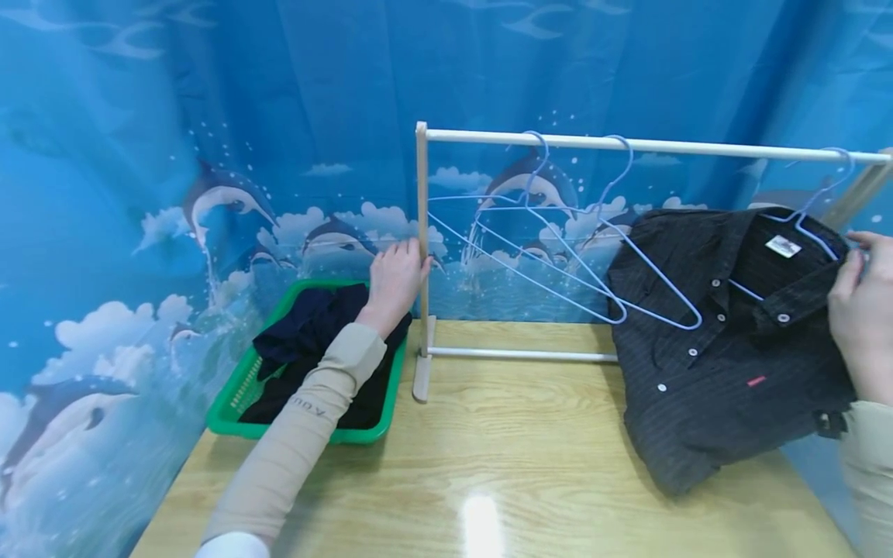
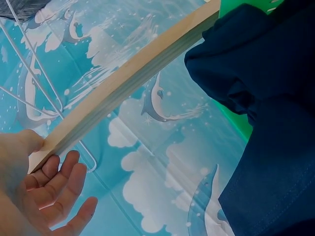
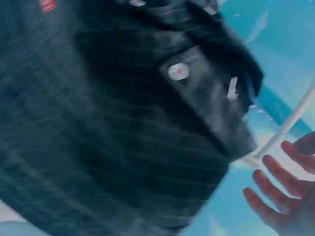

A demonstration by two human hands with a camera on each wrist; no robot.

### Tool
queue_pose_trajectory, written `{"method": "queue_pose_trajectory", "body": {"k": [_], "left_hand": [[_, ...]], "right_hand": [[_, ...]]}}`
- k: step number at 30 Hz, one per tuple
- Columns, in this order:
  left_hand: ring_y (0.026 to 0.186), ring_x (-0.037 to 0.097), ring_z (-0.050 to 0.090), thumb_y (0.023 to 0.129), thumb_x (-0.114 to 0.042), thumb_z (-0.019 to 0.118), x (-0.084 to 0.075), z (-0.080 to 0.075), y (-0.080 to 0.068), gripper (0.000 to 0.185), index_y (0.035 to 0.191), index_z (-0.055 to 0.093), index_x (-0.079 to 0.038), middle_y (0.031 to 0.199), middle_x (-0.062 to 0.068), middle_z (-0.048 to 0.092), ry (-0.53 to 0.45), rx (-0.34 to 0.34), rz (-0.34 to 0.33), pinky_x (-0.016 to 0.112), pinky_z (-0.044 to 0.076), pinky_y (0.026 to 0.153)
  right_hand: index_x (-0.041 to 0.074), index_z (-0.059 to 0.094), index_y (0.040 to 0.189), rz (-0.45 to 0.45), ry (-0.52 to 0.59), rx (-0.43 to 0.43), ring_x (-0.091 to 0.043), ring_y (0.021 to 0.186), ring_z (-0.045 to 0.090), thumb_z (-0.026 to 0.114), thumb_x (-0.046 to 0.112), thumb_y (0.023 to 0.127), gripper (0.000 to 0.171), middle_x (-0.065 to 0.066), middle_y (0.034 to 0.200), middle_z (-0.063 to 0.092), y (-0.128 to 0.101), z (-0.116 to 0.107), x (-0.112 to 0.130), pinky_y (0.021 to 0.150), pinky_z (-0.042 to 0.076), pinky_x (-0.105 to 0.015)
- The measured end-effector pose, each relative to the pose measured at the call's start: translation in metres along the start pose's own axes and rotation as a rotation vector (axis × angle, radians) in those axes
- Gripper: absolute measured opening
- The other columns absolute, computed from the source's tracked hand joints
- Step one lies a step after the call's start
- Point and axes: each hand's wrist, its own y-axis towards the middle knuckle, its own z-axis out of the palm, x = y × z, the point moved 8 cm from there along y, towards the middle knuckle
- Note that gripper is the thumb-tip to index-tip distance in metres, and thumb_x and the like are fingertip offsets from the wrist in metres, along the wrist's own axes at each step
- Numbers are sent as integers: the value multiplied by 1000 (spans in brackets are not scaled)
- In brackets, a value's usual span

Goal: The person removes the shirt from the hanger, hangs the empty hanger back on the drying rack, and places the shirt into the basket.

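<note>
My left hand (image 1: 396, 283) grips the wooden side post (image 1: 422, 182) of a small clothes rack, with thumb and fingertips on either side of it in the left wrist view. At the right end of the rack's top rail (image 1: 725, 148) hangs a dark, button-up shirt (image 1: 698, 411) on a blue wire hanger (image 1: 800, 215). Beside the shirt's collar is my right hand (image 1: 867, 310). The right wrist view shows that hand's fingers (image 3: 275, 189) loosely spread beside the shirt, with no cloth between them.
Two bare blue hangers (image 1: 558, 232) hang mid-rail and overlap. Left of the rack, a green basket (image 1: 225, 418) holds dark clothes (image 1: 307, 325) on the wooden table (image 1: 530, 449). A blue dolphin-print curtain (image 1: 335, 93) covers the back and left side.
</note>
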Motion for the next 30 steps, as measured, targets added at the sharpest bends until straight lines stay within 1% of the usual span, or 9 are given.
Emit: {"method": "queue_pose_trajectory", "body": {"k": [4, 6, 8, 11, 14, 18, 21, 25, 30], "left_hand": [[87, 26, 65, 105, -38, 55, 0, 1, 0, 32, 108, 60, -6, 93, 8, 66, -2, 6, -2, 39, 56, 74], [86, 26, 65, 106, -38, 55, -1, 2, 0, 32, 108, 60, -6, 94, 8, 66, -5, 12, -2, 39, 56, 74], [86, 26, 64, 105, -37, 55, -1, 2, 0, 31, 109, 60, -6, 93, 8, 66, -7, 10, 0, 39, 55, 73], [84, 25, 64, 105, -36, 57, -2, 1, -1, 30, 108, 59, -6, 92, 8, 66, 2, -4, 6, 38, 55, 71], [83, 25, 64, 104, -36, 58, -1, 0, -1, 29, 108, 59, -7, 91, 7, 66, 6, -8, 0, 37, 55, 71], [83, 25, 64, 105, -38, 55, -1, 2, 0, 32, 110, 59, -7, 92, 7, 66, 2, 10, -10, 38, 55, 71], [83, 25, 63, 105, -39, 54, -1, 3, 1, 33, 111, 59, -7, 93, 7, 66, 3, 25, -10, 37, 55, 71], [82, 24, 63, 105, -38, 54, 0, 4, 1, 32, 111, 59, -7, 93, 7, 66, 4, 34, -14, 36, 55, 70], [81, 24, 63, 105, -38, 55, 1, 3, 1, 31, 111, 59, -7, 92, 7, 66, 11, 23, -15, 36, 55, 68]], "right_hand": [[-3, 29, 154, 144, -22, 96, -48, 144, 30, 20, 13, 111, 47, -34, 153, 32, 0, 12, -34, 119, 22, -59], [-6, 26, 154, 207, -52, 144, -50, 143, 30, 21, 14, 111, 48, -36, 153, 31, -3, 16, -49, 118, 23, -60], [-10, 29, 151, 229, -69, 163, -54, 139, 34, 25, 14, 111, 47, -39, 148, 35, -6, 19, -58, 114, 27, -62], [-16, 39, 141, 189, -54, 136, -59, 127, 43, 33, 14, 110, 43, -43, 135, 45, -9, 20, -61, 103, 33, -66], [-15, 44, 136, 137, -22, 82, -60, 121, 46, 35, 14, 110, 40, -43, 130, 49, -10, 19, -57, 97, 32, -66], [-12, 45, 138, 110, -1, 30, -58, 125, 46, 36, 18, 111, 41, -40, 132, 50, -11, 17, -50, 98, 32, -64], [-10, 46, 138, 94, -17, -1, -56, 123, 47, 35, 19, 111, 41, -38, 132, 50, -12, 14, -45, 93, 33, -62], [-8, 46, 139, 87, -28, -24, -54, 122, 47, 33, 23, 112, 43, -36, 133, 49, -13, 12, -41, 93, 33, -60], [-5, 48, 140, 80, -23, -54, -53, 125, 47, 35, 27, 112, 45, -34, 134, 49, -15, 9, -36, 101, 33, -60]]}}
